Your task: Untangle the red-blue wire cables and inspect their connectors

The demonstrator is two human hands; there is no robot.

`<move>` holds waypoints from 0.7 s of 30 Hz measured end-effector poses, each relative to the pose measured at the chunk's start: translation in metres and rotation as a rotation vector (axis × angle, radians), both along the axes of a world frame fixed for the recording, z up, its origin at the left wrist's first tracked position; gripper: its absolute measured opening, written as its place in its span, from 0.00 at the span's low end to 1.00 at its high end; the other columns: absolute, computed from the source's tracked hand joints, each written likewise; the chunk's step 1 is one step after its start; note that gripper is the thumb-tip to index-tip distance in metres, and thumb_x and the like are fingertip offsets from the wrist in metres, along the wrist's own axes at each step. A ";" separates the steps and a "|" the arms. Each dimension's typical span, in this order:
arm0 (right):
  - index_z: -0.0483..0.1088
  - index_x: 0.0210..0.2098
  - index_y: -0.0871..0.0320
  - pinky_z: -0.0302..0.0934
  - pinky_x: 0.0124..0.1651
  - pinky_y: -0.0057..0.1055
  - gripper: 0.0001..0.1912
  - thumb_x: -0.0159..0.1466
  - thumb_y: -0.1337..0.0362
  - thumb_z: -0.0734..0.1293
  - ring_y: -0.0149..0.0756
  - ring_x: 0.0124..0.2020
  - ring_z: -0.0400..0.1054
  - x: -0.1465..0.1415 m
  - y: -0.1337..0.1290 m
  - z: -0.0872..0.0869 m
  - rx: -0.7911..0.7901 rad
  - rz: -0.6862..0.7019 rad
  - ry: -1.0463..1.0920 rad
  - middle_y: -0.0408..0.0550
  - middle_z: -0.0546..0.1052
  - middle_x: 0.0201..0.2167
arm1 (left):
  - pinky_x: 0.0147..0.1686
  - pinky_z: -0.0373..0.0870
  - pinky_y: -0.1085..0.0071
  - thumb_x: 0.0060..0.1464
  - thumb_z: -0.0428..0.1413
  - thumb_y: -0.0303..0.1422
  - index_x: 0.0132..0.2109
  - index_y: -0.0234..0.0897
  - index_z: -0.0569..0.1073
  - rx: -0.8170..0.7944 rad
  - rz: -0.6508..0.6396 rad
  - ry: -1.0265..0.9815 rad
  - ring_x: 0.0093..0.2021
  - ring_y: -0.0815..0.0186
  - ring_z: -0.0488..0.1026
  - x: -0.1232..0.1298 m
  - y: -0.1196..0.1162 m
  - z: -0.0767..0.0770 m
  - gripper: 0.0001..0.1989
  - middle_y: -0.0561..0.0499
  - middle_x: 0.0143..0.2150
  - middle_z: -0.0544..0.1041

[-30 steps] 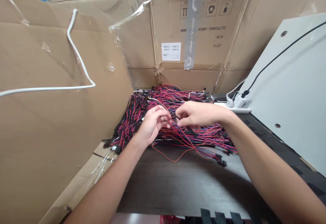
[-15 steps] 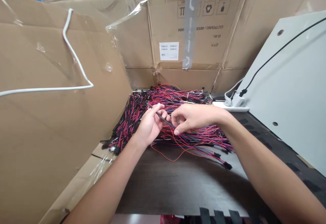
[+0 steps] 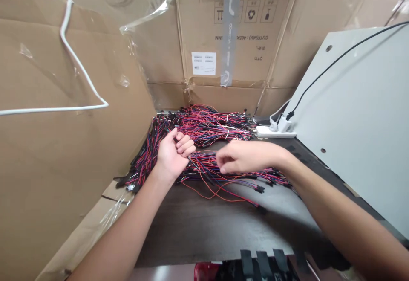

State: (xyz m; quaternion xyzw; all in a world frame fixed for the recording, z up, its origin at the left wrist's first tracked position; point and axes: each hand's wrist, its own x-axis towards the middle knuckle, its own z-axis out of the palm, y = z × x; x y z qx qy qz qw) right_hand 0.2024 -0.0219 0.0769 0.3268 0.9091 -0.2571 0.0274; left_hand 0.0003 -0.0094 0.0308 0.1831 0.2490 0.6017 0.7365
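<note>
Bundles of red, blue and black wires (image 3: 211, 121) with black connectors lie heaped on the dark table (image 3: 198, 230). My left hand (image 3: 175, 151), palm up at the heap's left part, has its fingers curled round a dark cable that runs down and right from the fist. To its right, my right hand (image 3: 236, 157) is curled with thumb and fingertips close together over the wires; what it holds, if anything, is hidden. Below my hands, loose wires (image 3: 223, 191) end in black connectors (image 3: 260, 189).
Cardboard panels (image 3: 79, 144) stand at the left and back. A white power strip (image 3: 276, 134) with plugs lies right of the heap, beside a pale panel (image 3: 354, 102). Strips of black tape (image 3: 263, 262) hang at the front edge.
My hands have moved apart, and my left fingers have closed further round the dark cable. The view has shifted, so the background sits more to the left at the right side.
</note>
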 end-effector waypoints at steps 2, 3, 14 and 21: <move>0.70 0.30 0.59 0.53 0.29 0.27 0.05 0.61 0.67 0.64 0.31 0.26 0.64 0.014 -0.017 -0.012 -0.011 -0.062 -0.094 0.43 0.73 0.25 | 0.13 0.45 0.78 0.65 0.39 0.31 0.21 0.35 0.55 0.016 0.000 -0.002 0.13 0.77 0.49 0.000 -0.001 0.000 0.22 0.59 0.16 0.49; 0.70 0.30 0.59 0.52 0.29 0.28 0.04 0.61 0.67 0.64 0.32 0.27 0.64 0.022 -0.026 -0.019 -0.013 -0.121 -0.119 0.44 0.73 0.26 | 0.13 0.45 0.78 0.65 0.39 0.30 0.21 0.35 0.55 0.023 0.000 -0.002 0.13 0.77 0.49 0.000 -0.001 0.001 0.21 0.59 0.16 0.49; 0.64 0.33 0.57 0.54 0.30 0.28 0.04 0.59 0.72 0.62 0.34 0.28 0.64 0.064 -0.105 -0.087 0.151 -0.485 0.036 0.43 0.71 0.28 | 0.14 0.51 0.80 0.59 0.39 0.27 0.22 0.34 0.59 0.055 0.032 -0.002 0.14 0.77 0.51 -0.008 -0.010 0.010 0.18 0.58 0.17 0.50; 0.63 0.32 0.57 0.56 0.29 0.28 0.02 0.63 0.67 0.62 0.32 0.27 0.63 0.093 -0.113 -0.091 0.272 -0.569 0.283 0.45 0.71 0.29 | 0.31 0.75 0.70 0.47 0.47 0.21 0.24 0.33 0.69 0.080 0.304 0.367 0.26 0.67 0.69 -0.036 -0.061 0.001 0.10 0.49 0.21 0.66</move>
